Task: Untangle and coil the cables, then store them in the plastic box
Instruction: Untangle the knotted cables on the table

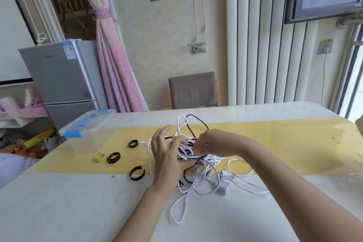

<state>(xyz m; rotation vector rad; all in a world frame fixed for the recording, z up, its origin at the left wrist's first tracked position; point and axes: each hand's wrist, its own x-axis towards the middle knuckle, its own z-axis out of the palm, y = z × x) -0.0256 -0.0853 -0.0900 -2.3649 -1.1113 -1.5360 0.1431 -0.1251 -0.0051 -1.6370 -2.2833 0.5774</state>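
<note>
Above the table [78, 202], left hand [167, 155] and right hand [214, 143] both clutch tangled cables [185, 152].

cables [209, 160]: white and black, knotted into one loose tangle; the middle is raised, while white loops are left trailing on the worktop [78, 202].
white plug [224, 187]: laid flat at the tangle's near right edge.
plastic box [86, 143]: clear, blue handle and latches, lid closed, set upright by the left edge, apart from the tangle.
</note>
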